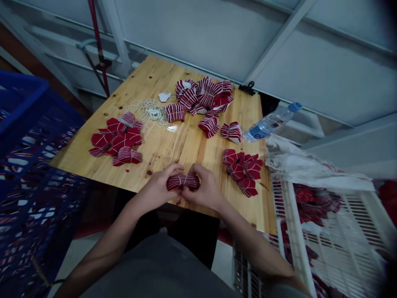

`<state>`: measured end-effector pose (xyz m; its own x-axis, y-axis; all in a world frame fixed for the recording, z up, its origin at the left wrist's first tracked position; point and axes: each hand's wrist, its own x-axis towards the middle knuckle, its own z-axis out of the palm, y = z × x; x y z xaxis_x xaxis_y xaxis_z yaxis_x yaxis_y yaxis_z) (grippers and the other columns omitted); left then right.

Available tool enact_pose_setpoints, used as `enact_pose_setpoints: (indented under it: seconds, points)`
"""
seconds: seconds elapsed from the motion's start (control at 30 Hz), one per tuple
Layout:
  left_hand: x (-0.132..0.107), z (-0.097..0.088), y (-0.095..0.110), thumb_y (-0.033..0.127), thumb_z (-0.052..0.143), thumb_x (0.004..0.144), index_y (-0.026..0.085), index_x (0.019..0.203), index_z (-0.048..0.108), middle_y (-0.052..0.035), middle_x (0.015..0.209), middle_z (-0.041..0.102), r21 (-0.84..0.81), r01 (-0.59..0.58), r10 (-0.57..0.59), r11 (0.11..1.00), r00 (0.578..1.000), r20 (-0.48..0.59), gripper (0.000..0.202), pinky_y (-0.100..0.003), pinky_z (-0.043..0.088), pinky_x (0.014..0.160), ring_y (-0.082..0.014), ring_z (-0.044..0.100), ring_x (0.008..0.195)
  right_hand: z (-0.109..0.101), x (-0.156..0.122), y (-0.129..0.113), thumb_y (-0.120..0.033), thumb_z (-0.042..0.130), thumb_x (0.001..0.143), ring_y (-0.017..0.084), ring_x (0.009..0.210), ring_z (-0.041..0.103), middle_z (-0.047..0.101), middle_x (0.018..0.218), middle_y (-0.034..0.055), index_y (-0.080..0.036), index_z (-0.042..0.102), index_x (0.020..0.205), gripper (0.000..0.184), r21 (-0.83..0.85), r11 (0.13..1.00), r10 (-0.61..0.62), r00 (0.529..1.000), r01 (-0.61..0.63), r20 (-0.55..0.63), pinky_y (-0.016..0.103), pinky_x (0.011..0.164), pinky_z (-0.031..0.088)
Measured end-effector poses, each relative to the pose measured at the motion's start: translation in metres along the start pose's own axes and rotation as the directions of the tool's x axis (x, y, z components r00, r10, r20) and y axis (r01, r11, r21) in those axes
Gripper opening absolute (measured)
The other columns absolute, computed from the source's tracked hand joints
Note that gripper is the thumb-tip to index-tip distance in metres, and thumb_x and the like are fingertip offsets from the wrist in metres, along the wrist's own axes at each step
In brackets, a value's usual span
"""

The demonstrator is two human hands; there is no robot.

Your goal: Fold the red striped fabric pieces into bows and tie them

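Bundle: a small stack of red-and-white striped pieces, the bundle [182,182], is held crosswise just above the near edge of the surface, with a thin pale band seen around its middle
Left hand: the left hand [158,186] is closed on the bundle's left end, its grip pinching the stack with the fingers curled over the top
Right hand: the right hand [204,190] is closed on the bundle's right end, its grip pressed around the stack; the two hands are set close together
Surface: a pale wooden surface [186,145] is seen under and beyond the hands
Loose band: one single rubber band [166,152] is laid flat just beyond the hands
Left pile [116,140]: tied striped bundles are heaped near the surface's left edge
Right pile [243,167]: more tied bundles are heaped just right of the hands
Rubber bands [151,111]: a loose scatter is spread beyond the left pile
Untied heap [204,95]: striped pieces are piled at the far side, with two smaller stacks [209,125] nearer
Water bottle [269,123]: it is laid on its side at the right edge
Blue crate [27,165]: it is placed left of the surface, striped pieces showing through its wall
White crate [341,240]: it is placed to the right, red pieces inside, a crumpled white sheet [307,165] draped over its far rim
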<state>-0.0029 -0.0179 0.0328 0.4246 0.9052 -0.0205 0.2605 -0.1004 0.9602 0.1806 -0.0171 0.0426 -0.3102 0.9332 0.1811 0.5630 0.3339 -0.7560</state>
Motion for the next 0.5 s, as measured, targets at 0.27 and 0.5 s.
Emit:
enact_pose_setpoints:
  seconds: [0.27, 0.5]
  points:
    - [0.022, 0.043, -0.008, 0.052, 0.050, 0.090, 0.021, 0.093, 0.054, -0.0034, 0.092, 0.060, -0.437, -0.094, -0.060, 0.895, 0.943, -0.327, 0.031, -0.029, 0.050, 0.077, -0.0173, 0.060, 0.083, 0.039, -0.011, 0.007, -0.023, 0.042, 0.077, 0.016, 0.065, 0.041, 0.041, 0.070, -0.0022, -0.024, 0.039, 0.075, 0.004, 0.361, 0.927, 0.243, 0.895, -0.101, -0.373, 0.029, 0.059, 0.034]
    - [0.053, 0.066, 0.001, 0.057, 0.041, 0.091, 0.024, 0.088, 0.051, -0.0018, 0.091, 0.058, -0.546, -0.050, -0.215, 0.836, 0.886, -0.411, 0.035, -0.028, 0.050, 0.080, -0.0156, 0.059, 0.085, 0.035, -0.003, 0.009, -0.038, 0.037, 0.094, 0.016, 0.065, 0.047, 0.046, 0.070, -0.0021, -0.024, 0.044, 0.080, 0.021, 0.546, 0.819, 0.434, 0.812, -0.176, -0.390, 0.028, 0.061, 0.038]
